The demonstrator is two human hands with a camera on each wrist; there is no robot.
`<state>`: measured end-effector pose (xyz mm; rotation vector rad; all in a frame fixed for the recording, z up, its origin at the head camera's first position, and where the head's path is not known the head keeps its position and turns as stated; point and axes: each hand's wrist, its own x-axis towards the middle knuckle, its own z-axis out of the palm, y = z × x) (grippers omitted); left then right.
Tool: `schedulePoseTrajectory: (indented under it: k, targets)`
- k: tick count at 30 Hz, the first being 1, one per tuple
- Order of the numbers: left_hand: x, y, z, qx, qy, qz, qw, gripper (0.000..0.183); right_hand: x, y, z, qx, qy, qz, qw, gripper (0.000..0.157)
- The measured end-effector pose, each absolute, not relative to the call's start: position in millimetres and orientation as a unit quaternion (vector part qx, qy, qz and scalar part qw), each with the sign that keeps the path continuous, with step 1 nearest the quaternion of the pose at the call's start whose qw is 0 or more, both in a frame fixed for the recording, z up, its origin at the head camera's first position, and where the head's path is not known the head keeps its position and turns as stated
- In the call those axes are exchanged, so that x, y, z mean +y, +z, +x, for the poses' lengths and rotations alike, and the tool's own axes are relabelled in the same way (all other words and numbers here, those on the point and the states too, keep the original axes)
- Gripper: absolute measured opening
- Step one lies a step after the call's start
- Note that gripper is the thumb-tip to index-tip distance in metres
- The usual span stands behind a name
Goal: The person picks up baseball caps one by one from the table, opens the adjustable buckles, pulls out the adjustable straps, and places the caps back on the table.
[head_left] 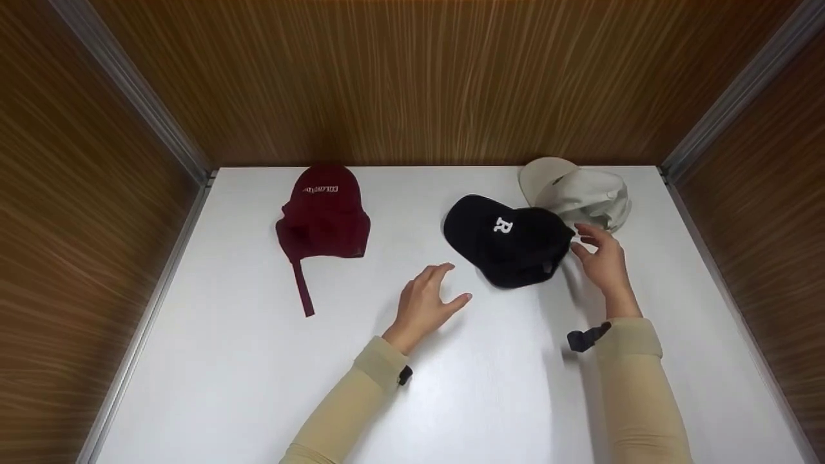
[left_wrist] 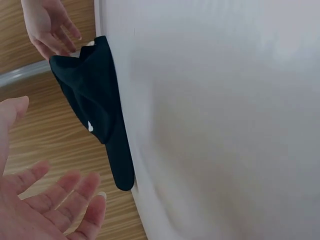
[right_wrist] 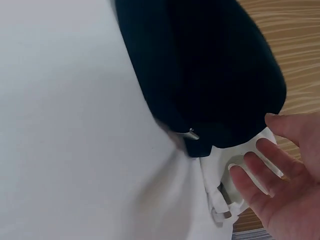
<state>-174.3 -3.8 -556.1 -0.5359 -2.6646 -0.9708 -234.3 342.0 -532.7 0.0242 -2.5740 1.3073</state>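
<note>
A black baseball cap (head_left: pixel 522 241) with a white letter R lies on the white table, its brim toward the left. My right hand (head_left: pixel 599 258) is at its back edge, fingers parted and loosely bent; in the right wrist view the thumb (right_wrist: pixel 287 125) overlaps the cap's rim. Behind that hand sits a cream cap (head_left: pixel 590 193), partly hidden by the black one. My left hand (head_left: pixel 425 303) hovers left of and nearer than the black cap, thumb and fingers spread around nothing. In the left wrist view its fingers (left_wrist: pixel 70 200) are relaxed, apart from the black cap.
A dark red cap (head_left: pixel 325 219) with white lettering lies at the back left of the table (head_left: pixel 258 399), a strap hanging toward me. Wood-grain panels (head_left: pixel 412 84) stand at the back and both sides, with metal strips (head_left: pixel 135 90) along the corners.
</note>
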Motion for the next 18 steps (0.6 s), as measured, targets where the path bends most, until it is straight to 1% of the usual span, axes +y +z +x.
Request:
schedulePoseTrajectory:
  k: [5, 9, 13, 18]
  targets:
    - [3.9, -559.4, -173.4, -0.913, -0.334, -0.194, 0.131, 0.057, 340.2, -539.2, -237.9, -0.889, 0.434, 0.008, 0.144, 0.032]
    - [8.3, -561.4, -171.8, -0.911, -0.336, -0.203, 0.127, 0.057, 338.2, -543.2, -238.7, -0.892, 0.419, 0.011, 0.168, 0.022]
    - [11.4, -563.0, -170.1, -0.910, -0.338, -0.210, 0.113, 0.056, 336.6, -544.4, -236.6, -0.890, 0.418, 0.018, 0.178, 0.014]
    - [12.9, -563.1, -170.5, -0.912, -0.334, -0.218, 0.100, 0.054, 330.9, -539.6, -232.6, -0.896, 0.402, 0.037, 0.185, 0.009]
